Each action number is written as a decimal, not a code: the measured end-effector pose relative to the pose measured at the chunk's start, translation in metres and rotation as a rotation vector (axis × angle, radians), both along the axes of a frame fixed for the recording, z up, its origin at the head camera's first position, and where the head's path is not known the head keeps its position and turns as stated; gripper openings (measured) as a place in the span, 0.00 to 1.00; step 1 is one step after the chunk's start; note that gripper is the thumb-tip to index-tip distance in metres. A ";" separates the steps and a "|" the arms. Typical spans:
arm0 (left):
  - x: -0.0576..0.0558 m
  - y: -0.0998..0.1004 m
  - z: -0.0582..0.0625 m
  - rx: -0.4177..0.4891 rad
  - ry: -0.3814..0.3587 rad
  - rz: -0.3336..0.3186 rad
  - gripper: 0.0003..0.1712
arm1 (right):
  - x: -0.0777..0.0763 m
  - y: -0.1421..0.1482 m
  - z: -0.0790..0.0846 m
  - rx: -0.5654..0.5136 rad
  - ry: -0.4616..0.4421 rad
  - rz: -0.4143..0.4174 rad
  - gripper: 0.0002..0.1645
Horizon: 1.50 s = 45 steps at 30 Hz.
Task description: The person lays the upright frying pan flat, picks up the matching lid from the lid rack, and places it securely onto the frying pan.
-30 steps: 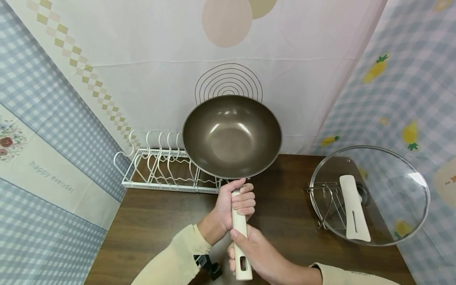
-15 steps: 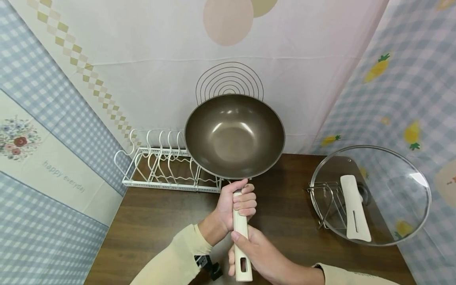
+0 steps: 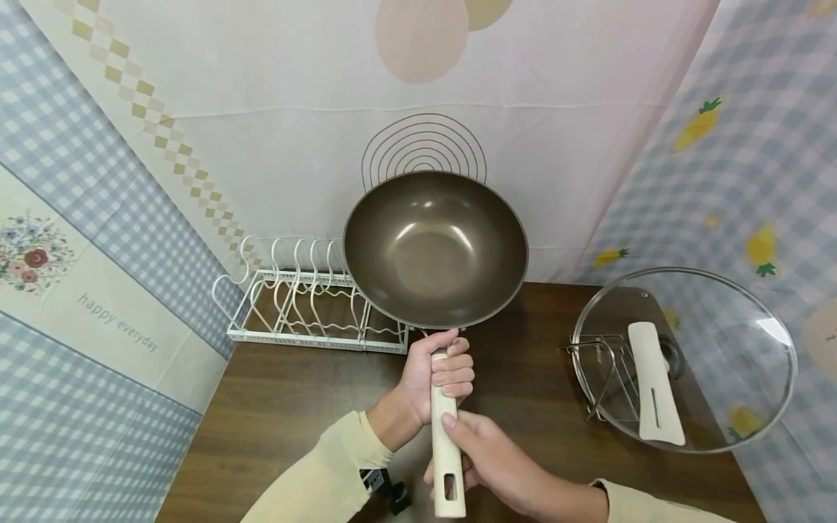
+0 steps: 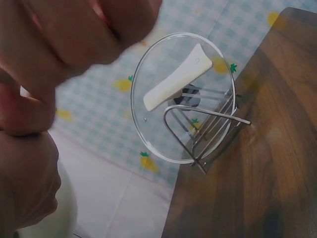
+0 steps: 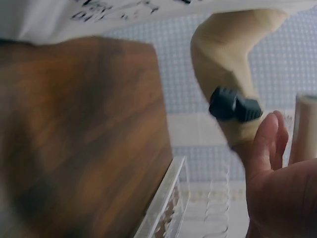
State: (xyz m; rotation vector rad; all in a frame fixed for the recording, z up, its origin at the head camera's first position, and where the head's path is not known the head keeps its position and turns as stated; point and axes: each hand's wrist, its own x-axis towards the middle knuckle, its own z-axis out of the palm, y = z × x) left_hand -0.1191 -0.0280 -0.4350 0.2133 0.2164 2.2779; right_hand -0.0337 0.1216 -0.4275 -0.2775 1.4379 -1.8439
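A deep brown wok (image 3: 434, 254) with a cream handle (image 3: 447, 457) is held up above the wooden table, its inside facing me. High on the handle, close to the pan, my left hand (image 3: 438, 374) grips with curled fingers. Lower down, my right hand (image 3: 480, 450) holds the handle, thumb on top and fingertips showing past its left side. In the left wrist view, part of the wok's pale outside (image 4: 64, 208) shows behind blurred fingers. The right wrist view shows the right hand's fingers (image 5: 270, 141) fairly straight beside the handle.
A white wire rack (image 3: 314, 312) stands at the back left, partly behind the wok. At the right, a glass lid (image 3: 726, 349) with a cream handle leans on a metal wire stand (image 3: 604, 370). Cloth-covered walls (image 3: 294, 167) enclose the wooden table (image 3: 275, 407).
The wok has shifted slightly right in the head view, as has the whole scene. My right hand has moved a little up the handle, and less of its fingers shows on the left side.
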 end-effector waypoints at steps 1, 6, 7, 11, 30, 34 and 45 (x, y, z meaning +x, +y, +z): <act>0.000 0.000 0.000 -0.001 0.003 0.000 0.25 | -0.002 0.003 -0.001 0.013 -0.001 -0.007 0.27; 0.000 0.000 0.000 -0.008 0.010 0.009 0.25 | -0.017 0.017 -0.004 0.054 0.001 -0.054 0.26; 0.000 0.000 0.000 -0.007 0.009 0.009 0.25 | -0.021 0.019 -0.005 0.064 0.004 -0.071 0.25; -0.001 -0.001 0.003 0.003 -0.006 0.008 0.25 | -0.034 0.027 -0.007 0.099 0.032 -0.131 0.26; 0.004 -0.002 0.007 0.012 -0.034 -0.030 0.21 | -0.096 0.058 0.010 0.208 0.222 -0.475 0.21; 0.006 -0.001 0.009 0.024 -0.032 -0.044 0.22 | -0.112 0.068 0.018 0.189 0.237 -0.521 0.21; 0.011 0.000 0.012 0.024 -0.044 -0.057 0.21 | -0.162 0.091 0.042 0.136 0.256 -0.640 0.22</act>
